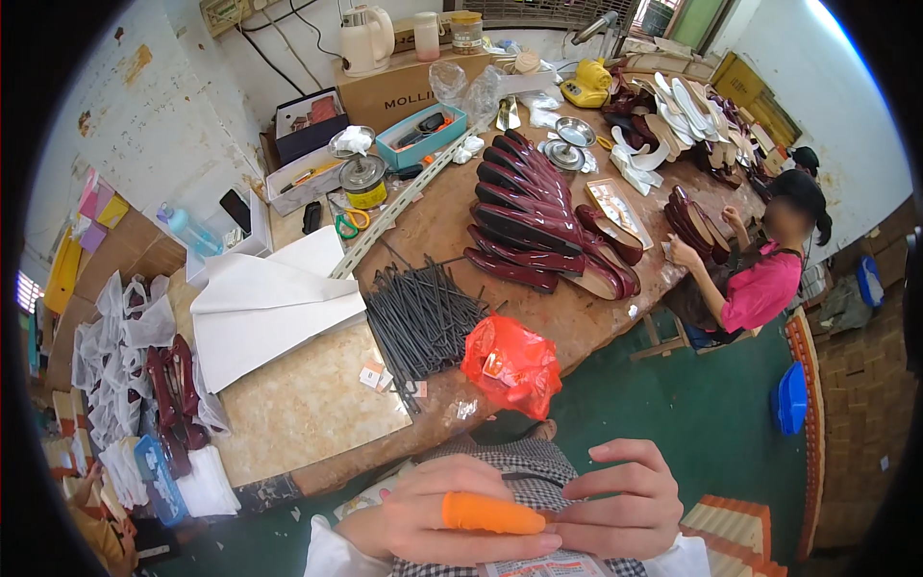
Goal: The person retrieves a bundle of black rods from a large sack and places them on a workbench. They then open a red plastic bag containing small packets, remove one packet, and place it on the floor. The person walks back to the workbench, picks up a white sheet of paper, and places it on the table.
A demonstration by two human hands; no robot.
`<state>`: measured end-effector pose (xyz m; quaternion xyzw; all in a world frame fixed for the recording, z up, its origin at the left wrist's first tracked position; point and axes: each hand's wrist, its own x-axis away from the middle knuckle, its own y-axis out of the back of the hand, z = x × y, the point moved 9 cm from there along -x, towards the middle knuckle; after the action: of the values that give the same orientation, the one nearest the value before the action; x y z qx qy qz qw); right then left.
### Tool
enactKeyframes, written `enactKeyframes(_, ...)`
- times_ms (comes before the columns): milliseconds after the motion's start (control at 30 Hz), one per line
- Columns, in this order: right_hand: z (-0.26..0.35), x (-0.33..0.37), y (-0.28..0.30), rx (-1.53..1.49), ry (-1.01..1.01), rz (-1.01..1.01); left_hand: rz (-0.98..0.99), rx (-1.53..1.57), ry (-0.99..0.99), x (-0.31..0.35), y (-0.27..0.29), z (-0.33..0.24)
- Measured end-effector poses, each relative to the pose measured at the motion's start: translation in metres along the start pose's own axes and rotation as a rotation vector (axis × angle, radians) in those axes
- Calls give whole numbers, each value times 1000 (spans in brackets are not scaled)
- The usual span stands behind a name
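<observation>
My left hand (pixel 423 519) is low in front of me over my checked clothing, its forefinger inside an orange rubber finger cover (pixel 490 516). My right hand (pixel 620 500) meets it from the right, with its fingertips pinched on the tip of the cover. A printed plastic packet (pixel 548 565) pokes out just under my left thumb and seems held by that hand; most of it is cut off by the lower edge.
The brown worktable (pixel 317 413) ahead carries a red plastic bag (pixel 511 365), a heap of dark grey sticks (pixel 418 317), white paper sheets (pixel 269 308) and rows of maroon shoes (pixel 529 221). A co-worker in a pink top (pixel 760 288) sits at the right. A blue bin (pixel 790 396) stands on the green floor.
</observation>
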<state>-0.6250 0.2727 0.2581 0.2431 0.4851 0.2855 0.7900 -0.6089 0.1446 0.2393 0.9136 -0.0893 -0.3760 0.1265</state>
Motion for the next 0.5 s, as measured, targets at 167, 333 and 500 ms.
enactKeyframes(167, 3, -1, 0, -10, 33, -22, -11, 14, -32, 1, 1, -3)
enactKeyframes(333, 2, -5, -2, -18, 23, -10, 17, 32, -49, 3, 4, -2)
enactKeyframes(500, -31, -2, -16, -16, -187, -33, -141, 68, 178, 6, 4, 38)
